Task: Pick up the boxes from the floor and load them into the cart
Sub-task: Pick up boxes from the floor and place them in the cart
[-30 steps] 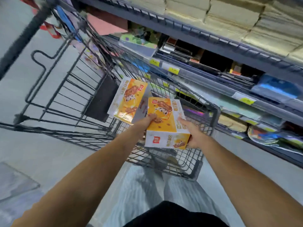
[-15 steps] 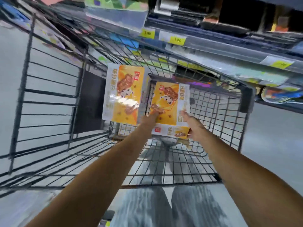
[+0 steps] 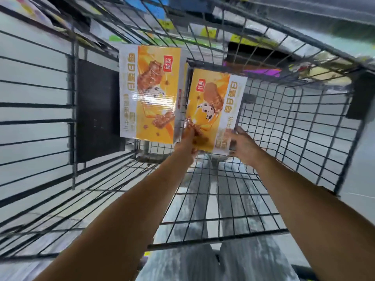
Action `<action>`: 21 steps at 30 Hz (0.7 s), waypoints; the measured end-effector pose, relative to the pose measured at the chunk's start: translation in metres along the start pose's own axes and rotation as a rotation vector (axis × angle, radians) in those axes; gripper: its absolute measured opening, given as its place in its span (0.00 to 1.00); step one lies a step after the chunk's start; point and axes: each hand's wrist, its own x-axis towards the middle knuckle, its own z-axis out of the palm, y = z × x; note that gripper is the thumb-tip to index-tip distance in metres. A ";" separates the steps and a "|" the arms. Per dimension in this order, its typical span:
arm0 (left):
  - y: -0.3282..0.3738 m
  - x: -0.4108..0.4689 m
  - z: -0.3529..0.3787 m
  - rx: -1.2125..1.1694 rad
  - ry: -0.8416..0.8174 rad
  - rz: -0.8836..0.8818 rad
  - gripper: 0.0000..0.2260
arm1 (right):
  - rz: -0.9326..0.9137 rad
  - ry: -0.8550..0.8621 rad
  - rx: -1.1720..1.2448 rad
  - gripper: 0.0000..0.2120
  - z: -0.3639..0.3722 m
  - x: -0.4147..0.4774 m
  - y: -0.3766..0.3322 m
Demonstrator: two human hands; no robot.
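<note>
Two yellow-and-white snack boxes stand inside the black wire cart (image 3: 294, 126). The first box (image 3: 150, 94) stands at the far end, next to a black panel. The second box (image 3: 213, 110) is just right of it, held between both hands. My left hand (image 3: 187, 145) holds its lower left edge, fingers over the yellow face. My right hand (image 3: 243, 145) grips its lower right corner, thumb on the white side. The box's underside is hidden, so whether it rests on the cart floor is unclear.
A black panel (image 3: 97, 110) covers part of the cart's far left wall. Store shelves with yellow price tags (image 3: 205, 33) run beyond the cart. The wire floor (image 3: 233, 209) of the cart shows grey trousers and floor beneath.
Both hands have carried the second box down and forward, deeper into the cart beside the first box. The camera has leaned further over the cart.
</note>
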 end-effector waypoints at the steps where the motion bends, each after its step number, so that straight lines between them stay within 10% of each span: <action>1: 0.003 0.001 -0.001 -0.053 -0.043 -0.008 0.15 | 0.005 0.009 0.000 0.07 0.004 0.003 -0.001; 11: 0.005 -0.013 -0.010 0.058 -0.128 -0.075 0.18 | -0.079 0.050 0.036 0.13 0.011 0.009 -0.021; 15: 0.004 -0.034 0.002 0.136 -0.152 -0.153 0.35 | -0.104 0.092 0.105 0.06 0.017 -0.017 -0.038; 21: 0.006 -0.088 0.036 0.339 -0.193 0.043 0.25 | -0.212 0.079 0.201 0.04 0.000 -0.069 -0.053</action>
